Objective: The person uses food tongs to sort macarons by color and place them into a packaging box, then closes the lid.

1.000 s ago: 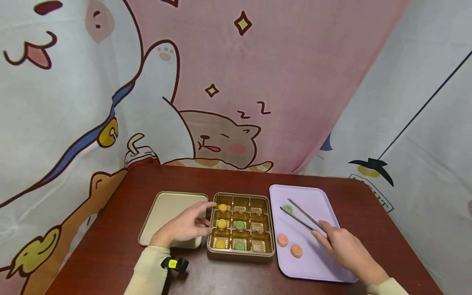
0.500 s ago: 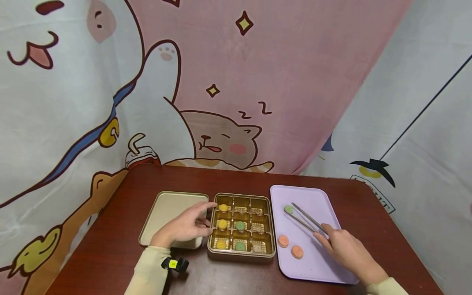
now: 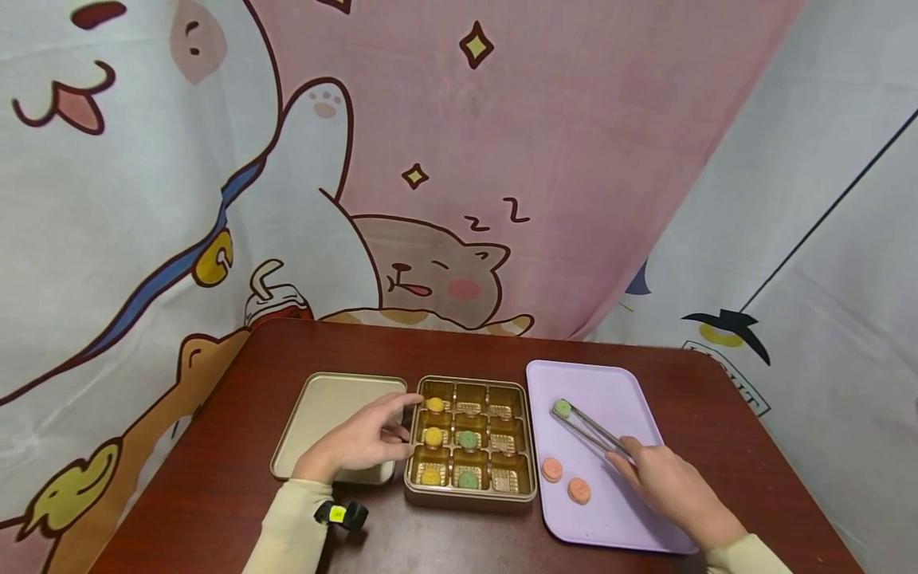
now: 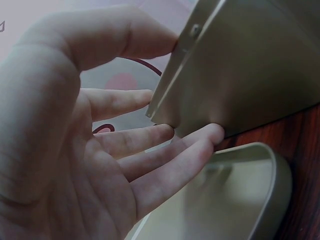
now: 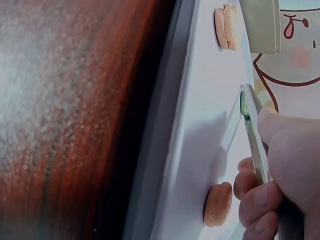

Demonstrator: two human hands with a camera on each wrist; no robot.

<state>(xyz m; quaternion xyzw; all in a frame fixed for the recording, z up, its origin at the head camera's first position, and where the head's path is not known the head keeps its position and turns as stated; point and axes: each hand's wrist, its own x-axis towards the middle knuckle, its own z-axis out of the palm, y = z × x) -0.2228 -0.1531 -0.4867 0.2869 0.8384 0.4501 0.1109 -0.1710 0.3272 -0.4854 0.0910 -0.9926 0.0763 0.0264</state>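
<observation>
Gold box (image 3: 469, 498): five of nine cells filled. Right hand (image 3: 663, 482) gripped tongs (image 3: 591, 431) pinching green macaron (image 3: 562, 408); two orange macarons (image 3: 551, 469) remained on lilac tray (image 3: 617, 383). Left hand (image 3: 358, 440), fingers relaxed, steadied the box.

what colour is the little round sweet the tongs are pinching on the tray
Green: the round sweet between the tongs' tips, clearest in the head view.

green macaron (image 5: 244, 104) mostly hidden behind tongs (image 5: 256, 135), right hand (image 5: 280, 175) cut off
</observation>
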